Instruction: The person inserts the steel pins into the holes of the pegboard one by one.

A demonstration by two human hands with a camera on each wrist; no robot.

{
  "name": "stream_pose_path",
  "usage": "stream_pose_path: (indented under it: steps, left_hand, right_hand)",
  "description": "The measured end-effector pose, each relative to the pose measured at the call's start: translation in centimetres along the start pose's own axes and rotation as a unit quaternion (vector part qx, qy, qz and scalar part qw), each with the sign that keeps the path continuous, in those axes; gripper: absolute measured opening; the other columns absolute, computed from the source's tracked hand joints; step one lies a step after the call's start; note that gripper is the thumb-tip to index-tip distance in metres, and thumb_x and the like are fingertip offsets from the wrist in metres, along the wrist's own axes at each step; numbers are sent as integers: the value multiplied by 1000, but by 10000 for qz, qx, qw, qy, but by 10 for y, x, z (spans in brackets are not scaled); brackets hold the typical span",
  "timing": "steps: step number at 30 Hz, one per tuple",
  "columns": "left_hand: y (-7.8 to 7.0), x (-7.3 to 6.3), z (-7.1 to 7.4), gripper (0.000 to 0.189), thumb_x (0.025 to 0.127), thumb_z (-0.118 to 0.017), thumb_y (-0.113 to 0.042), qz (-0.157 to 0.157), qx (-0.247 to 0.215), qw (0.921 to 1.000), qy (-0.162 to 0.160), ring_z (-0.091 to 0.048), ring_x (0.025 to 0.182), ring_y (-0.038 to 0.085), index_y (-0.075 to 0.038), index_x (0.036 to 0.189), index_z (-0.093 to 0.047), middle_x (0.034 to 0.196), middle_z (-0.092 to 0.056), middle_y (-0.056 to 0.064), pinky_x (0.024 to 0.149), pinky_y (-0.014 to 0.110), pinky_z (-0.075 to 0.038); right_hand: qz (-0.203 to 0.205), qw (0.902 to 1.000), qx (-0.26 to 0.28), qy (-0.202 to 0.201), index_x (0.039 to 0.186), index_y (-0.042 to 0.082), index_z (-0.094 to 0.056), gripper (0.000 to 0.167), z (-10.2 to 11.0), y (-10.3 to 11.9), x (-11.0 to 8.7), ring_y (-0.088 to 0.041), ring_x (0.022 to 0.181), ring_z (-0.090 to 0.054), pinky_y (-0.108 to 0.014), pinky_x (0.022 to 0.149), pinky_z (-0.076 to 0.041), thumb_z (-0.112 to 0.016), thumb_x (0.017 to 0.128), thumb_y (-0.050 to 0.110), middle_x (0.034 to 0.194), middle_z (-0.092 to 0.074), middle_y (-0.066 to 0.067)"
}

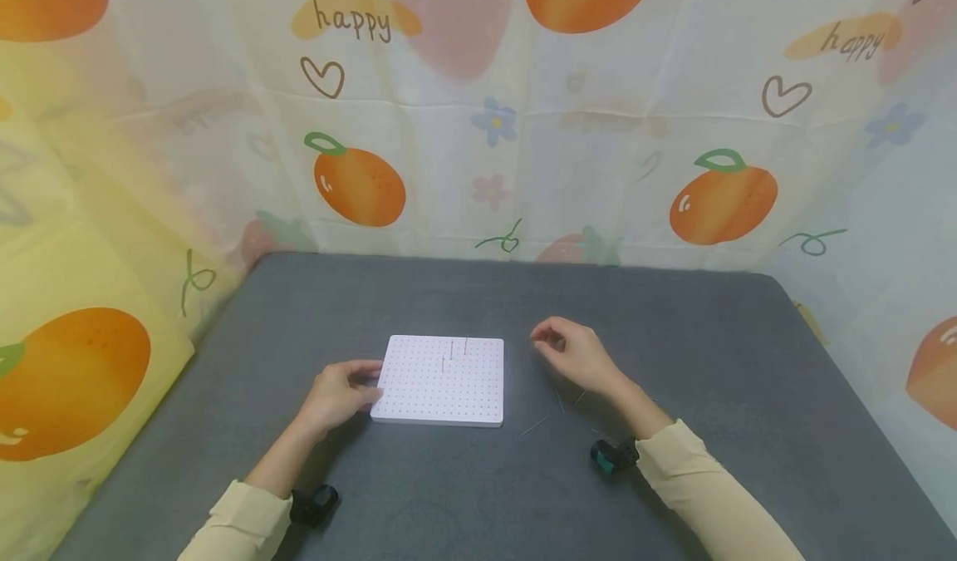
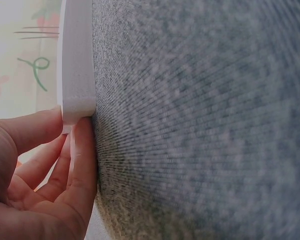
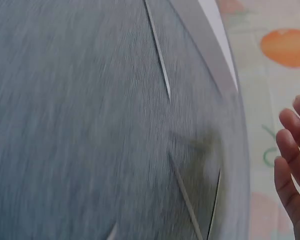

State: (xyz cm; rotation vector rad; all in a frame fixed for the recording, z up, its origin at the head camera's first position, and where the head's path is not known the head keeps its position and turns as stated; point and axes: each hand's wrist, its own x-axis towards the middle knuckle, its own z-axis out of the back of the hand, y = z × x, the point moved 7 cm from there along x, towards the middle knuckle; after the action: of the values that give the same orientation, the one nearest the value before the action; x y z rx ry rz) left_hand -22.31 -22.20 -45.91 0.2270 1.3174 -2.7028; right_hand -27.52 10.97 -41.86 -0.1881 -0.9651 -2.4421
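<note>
A white perforated board (image 1: 419,395), a flat pegboard with rows of small holes, lies on the table. Three thin sticks (image 1: 443,364) stand upright in its upper middle part. My left hand (image 1: 334,395) grips the board's left edge; in the left wrist view the thumb lies at the upper face and a finger against the side of the white board (image 2: 79,60). Right of the board, my right hand (image 1: 574,353) hovers over the table with fingers loosely bent, and nothing shows between them. Below it lie several loose thin sticks (image 1: 536,425), also seen in the right wrist view as slim sticks (image 3: 159,55).
The dark grey table (image 1: 449,494) carries the board and sticks. A patterned cloth (image 1: 553,154) with oranges hangs behind the far edge and along both sides. Each wrist wears a black device (image 1: 314,506).
</note>
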Motion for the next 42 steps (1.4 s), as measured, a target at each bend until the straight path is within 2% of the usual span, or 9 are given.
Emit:
stream_pose_path:
  steps: [10,18,28,42]
  left_hand:
    - [0,1,0,44,79,-67,-6,-31,75,10000,-49,-64,81,16,-1,121,-57,115,-62,17,66,32,-52]
    - [-1,0,1,44,79,-67,-7,-52,149,9998,-72,-64,82,16,-2,121,-57,115,-62,17,66,32,-52]
    - [0,0,0,44,79,-67,-6,-85,42,9999,-52,-64,81,16,-1,122,-56,115,-61,18,66,31,-53]
    - [-1,-1,-1,44,79,-67,-5,-38,-27,10000,-27,-64,81,16,0,122,-56,116,-61,19,65,31,-53]
  right_hand:
    - [-571,9982,170,87,99,9,-62,12,19,-37,-15,-12,81,-59,-33,73,-48,-61,88,14,90,-64,2]
    - [-899,9956,43,258,94,12,-62,9,19,-49,-22,-11,76,-57,-31,69,-46,-62,86,16,84,-63,2]
    - [-966,9929,27,699,92,11,-63,7,12,-50,-28,-10,73,-55,-28,67,-44,-61,86,15,81,-62,2]
    - [-563,9927,-246,1037,87,14,-62,7,3,-52,-30,-6,68,-51,-25,63,-42,-66,82,15,76,-57,6]
